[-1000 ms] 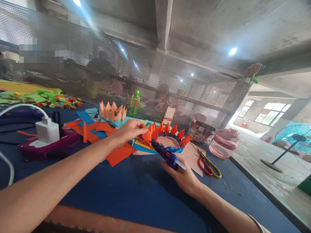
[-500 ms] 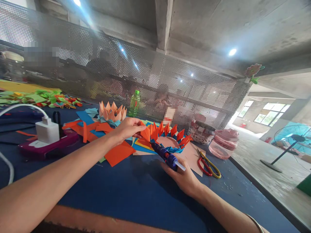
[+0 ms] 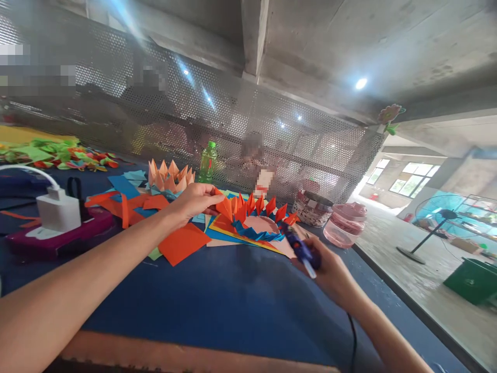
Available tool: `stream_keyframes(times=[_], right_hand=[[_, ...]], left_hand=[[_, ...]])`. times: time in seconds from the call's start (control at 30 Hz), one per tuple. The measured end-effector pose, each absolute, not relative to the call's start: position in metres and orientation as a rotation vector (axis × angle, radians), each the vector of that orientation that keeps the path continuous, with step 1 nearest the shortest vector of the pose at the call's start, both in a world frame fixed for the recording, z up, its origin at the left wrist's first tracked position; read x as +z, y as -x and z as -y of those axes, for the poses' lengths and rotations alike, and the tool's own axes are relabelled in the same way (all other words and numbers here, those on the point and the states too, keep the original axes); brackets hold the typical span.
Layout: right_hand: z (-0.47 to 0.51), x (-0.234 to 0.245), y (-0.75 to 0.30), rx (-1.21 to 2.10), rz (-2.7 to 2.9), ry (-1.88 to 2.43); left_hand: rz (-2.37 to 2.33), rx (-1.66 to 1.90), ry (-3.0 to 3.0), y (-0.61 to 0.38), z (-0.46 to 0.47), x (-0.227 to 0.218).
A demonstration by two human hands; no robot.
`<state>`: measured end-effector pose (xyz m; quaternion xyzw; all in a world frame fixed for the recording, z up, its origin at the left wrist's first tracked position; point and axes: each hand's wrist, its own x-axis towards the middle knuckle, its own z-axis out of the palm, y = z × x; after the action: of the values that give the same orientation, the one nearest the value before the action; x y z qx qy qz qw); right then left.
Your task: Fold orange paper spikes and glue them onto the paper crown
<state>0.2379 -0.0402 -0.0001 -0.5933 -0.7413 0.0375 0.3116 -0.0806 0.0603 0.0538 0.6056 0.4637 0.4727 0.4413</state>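
My left hand (image 3: 192, 203) pinches an orange folded paper point (image 3: 224, 207) at the edge of a paper ring (image 3: 254, 207). The ring has orange points and blue folds around a pink paper centre (image 3: 258, 224), and it lies on loose coloured sheets. My right hand (image 3: 332, 272) grips a purple hot glue gun (image 3: 300, 250), whose nozzle is hidden and whose pale glue stick points down toward me. That hand is just right of the ring, not touching it. A finished orange paper lotus (image 3: 169, 178) stands beyond my left hand.
Orange and blue paper scraps (image 3: 181, 242) cover the blue table (image 3: 217, 300). A white charger (image 3: 53, 210) sits on a purple box at left, with a green bottle (image 3: 207, 163), woven basket (image 3: 312, 209) and pink jar (image 3: 345, 225) behind. A perforated metal screen (image 3: 295, 150) stands beyond, with people behind it.
My right hand has moved right, away from the ring, carrying the glue gun and covering the scissors. The whole view has shifted slightly. My left hand still pinches the orange point.
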Motion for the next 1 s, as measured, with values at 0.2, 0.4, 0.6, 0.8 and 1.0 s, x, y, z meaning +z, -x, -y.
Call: stream_keyframes(times=[0.2, 0.4, 0.6, 0.8, 1.0], right_hand=[[0.061, -0.003, -0.356, -0.071, 1.651, 2.092], [0.078, -0.023, -0.412, -0.066, 1.699, 2.303], [0.072, 0.015, -0.316, -0.350, 1.923, 1.892], [0.020, 0.031, -0.183, -0.203, 2.284, 1.474], [-0.022, 0.010, -0.147, -0.386, 2.363, 1.544]], left_hand=[[-1.124, 1.139, -1.529, 0.079, -0.056, 0.059], [-1.110, 1.164, -1.500, 0.077, -0.051, 0.063], [-1.088, 1.153, -1.518, 0.076, -0.049, 0.063], [-1.067, 1.179, -1.536, 0.077, -0.052, 0.062], [-1.009, 1.269, -1.525, 0.080, -0.049, 0.070]])
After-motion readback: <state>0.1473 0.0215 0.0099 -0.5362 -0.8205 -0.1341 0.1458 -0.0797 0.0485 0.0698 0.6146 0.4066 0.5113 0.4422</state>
